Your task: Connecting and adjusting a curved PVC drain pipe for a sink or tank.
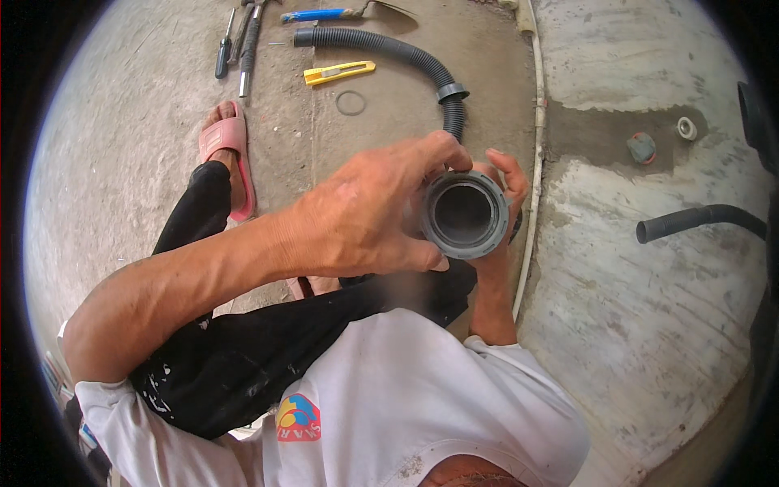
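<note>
Both of my hands are closed around a grey plastic pipe fitting (464,214) whose round open end faces the camera. My left hand (365,213) wraps it from the left, thumb underneath and fingers over the top rim. My right hand (505,191) sits behind and to the right of it, mostly hidden, fingers curled over the far edge. A grey corrugated hose (398,50) runs from the fitting's far side across the concrete floor.
On the floor beyond lie a yellow utility knife (338,72), a rubber ring (350,102), a screwdriver (221,49), a trowel with a blue handle (341,13) and a white pipe (535,122). A dark hose end (690,221) sticks out at the right. My foot wears a pink sandal (231,154).
</note>
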The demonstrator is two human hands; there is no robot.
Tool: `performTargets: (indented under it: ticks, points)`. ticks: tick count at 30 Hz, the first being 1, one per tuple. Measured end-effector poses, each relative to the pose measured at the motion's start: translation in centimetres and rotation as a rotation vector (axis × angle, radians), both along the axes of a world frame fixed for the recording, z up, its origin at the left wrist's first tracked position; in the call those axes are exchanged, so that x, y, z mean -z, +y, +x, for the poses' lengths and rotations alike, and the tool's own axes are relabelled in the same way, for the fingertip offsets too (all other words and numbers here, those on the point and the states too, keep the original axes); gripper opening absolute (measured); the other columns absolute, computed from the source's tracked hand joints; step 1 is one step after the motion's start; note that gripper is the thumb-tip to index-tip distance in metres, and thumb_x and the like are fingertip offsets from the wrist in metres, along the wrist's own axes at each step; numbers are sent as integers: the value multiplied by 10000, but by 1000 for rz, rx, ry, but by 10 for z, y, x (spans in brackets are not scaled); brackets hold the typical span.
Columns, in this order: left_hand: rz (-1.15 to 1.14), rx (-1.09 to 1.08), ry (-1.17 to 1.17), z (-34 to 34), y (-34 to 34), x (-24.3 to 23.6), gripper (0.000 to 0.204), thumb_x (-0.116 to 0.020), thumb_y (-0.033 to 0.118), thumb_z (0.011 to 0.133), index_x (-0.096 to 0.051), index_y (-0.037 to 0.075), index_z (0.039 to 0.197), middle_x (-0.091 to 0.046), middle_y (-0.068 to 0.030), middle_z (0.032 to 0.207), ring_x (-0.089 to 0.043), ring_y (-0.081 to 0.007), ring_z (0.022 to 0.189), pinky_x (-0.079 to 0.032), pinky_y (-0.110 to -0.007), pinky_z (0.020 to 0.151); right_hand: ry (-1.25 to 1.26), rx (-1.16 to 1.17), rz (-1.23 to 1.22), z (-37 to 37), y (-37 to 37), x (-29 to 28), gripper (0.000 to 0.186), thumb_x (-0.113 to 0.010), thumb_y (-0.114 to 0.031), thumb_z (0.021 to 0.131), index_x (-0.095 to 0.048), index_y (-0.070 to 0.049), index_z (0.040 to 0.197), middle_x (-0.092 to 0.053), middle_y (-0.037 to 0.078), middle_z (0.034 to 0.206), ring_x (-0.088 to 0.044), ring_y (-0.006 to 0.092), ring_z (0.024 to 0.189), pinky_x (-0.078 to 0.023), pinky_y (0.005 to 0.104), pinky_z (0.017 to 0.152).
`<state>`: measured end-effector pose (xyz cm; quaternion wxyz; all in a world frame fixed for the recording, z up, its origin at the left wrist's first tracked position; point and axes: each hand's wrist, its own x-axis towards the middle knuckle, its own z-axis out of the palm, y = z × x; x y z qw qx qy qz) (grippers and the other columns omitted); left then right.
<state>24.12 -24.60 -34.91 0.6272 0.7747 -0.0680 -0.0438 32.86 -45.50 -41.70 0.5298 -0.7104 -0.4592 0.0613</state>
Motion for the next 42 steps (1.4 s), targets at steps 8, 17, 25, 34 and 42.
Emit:
performTargets:
  ticks: [8, 17, 25, 34, 42]
  points:
    - [26, -35, -8, -5, 0, 2, 669, -867, 233, 654, -475, 34, 1158, -571, -85, 971, -586, -209, 821, -511, -348, 743, 67, -3, 3, -8, 1, 0, 926, -899, -103, 645, -306, -44, 1355, -562, 156, 1222, -608, 234, 1053, -495, 364, 913]
    - [-28, -85, 62, -6, 2, -2, 649, -871, 267, 660, -490, 32, 1130, -569, -58, 930, -568, -184, 792, -496, -321, 707, -113, 113, -161, -9, 4, -8, 800, -913, -149, 631, -411, -54, 1247, -620, 133, 1155, -652, 232, 1006, -529, 341, 860]
    - [-35, -70, 64, -4, 6, 4, 645, -877, 278, 649, -502, 65, 1129, -582, -58, 1002, -592, -191, 922, -483, -335, 754, -108, 169, -110, -8, 2, -10, 587, -888, -134, 624, -604, -8, 1121, -651, 135, 1096, -679, 269, 950, -552, 357, 802]
    - [117, -54, -58, -4, -2, 3, 734, -843, 284, 636, -524, 33, 1247, -599, -144, 1063, -614, -332, 995, -499, -427, 909, 52, 105, -139, -20, 0, -2, 588, -908, -139, 608, -604, -22, 1098, -665, 113, 1021, -685, 243, 912, -556, 334, 781]
    - [81, -35, -62, 1, 2, 5, 663, -799, 284, 629, -572, -4, 1182, -621, -184, 1063, -617, -336, 1021, -505, -409, 893, 492, 229, -108, -34, -3, 19, 683, -931, -193, 602, -535, -32, 1135, -666, 107, 1034, -677, 215, 949, -552, 341, 811]
